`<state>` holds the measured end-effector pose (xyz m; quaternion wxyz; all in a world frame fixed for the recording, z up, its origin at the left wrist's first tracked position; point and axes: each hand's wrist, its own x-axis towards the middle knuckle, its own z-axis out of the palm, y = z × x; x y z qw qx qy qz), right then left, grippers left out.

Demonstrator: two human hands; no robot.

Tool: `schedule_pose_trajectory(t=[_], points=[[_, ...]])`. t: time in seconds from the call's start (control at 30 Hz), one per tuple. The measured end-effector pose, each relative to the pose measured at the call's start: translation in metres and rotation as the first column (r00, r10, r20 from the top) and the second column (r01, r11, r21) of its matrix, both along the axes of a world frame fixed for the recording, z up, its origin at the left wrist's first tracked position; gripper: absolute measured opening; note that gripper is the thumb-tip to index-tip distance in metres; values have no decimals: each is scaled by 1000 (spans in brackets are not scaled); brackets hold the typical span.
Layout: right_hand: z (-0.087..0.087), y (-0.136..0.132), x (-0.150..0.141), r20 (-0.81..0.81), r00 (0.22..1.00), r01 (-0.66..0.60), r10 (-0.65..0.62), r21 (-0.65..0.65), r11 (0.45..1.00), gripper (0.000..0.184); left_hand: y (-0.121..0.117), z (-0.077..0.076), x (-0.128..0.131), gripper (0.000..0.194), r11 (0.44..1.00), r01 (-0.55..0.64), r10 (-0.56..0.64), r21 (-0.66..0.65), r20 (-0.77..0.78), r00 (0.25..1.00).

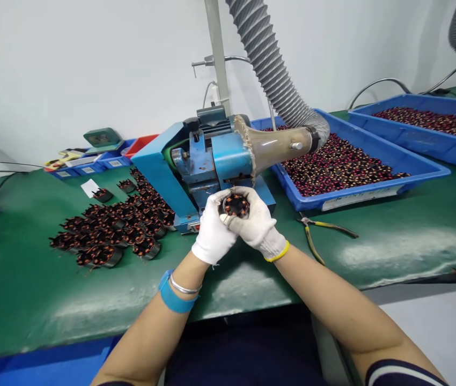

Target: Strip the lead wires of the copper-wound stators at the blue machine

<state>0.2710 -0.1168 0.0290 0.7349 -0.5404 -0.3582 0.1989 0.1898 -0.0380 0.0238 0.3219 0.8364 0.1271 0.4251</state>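
Between my two gloved hands is a round motor stator with copper windings around a dark open centre. My left hand wraps its left side, and my right hand closes round its right side, the thumb across the near edge. Both hands wear white gloves. They hold the stator just in front of a blue motor-driven machine, whose lower front they partly hide. To the left, many similar stators stand in a cluster on the green table.
A clear funnel and grey ribbed hose rise from the machine. Yellow-handled pliers lie to the right. Behind them is a blue tray of small dark and red parts, with another tray beyond. Small bins stand at the back left.
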Motion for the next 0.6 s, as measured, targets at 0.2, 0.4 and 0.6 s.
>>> schedule_pose_trajectory(t=[0.2,0.4,0.6], points=[[14,-20,7,471,881,-29,55,-62,998,60,2,-3,-18,54,1000,8,-11,30,117,993],[20,-27,16,566,824,13,28,-69,998,25,2,9,-18,53,976,42,-30,-215,59,998],[24,-34,22,807,584,336,-91,-138,932,29,0,11,-23,55,863,206,-246,-461,-28,969]])
